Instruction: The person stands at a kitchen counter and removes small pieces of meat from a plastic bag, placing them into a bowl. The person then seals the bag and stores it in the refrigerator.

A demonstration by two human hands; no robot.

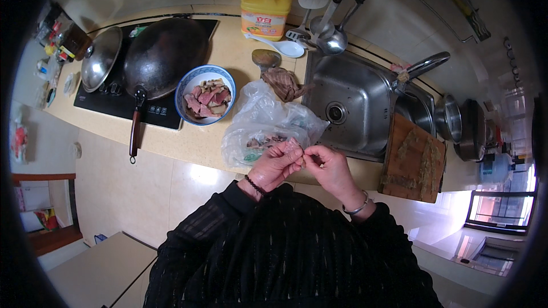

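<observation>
My left hand holds a small piece of pinkish meat between thumb and fingers, above the front edge of the counter. My right hand meets it from the right, its thumb and forefinger pinched at the piece's edge. Just beyond the hands lies a clear plastic bag, crumpled, with dark scraps in its near part. To the left of the bag, a blue-rimmed white bowl contains slices of pink meat. A brown cloth lies behind the bag.
A wok stands on the black cooktop, handle towards me, beside a metal lid. At right are a steel sink and a wooden cutting board. Behind are a yellow detergent jug, a white spoon and hanging utensils.
</observation>
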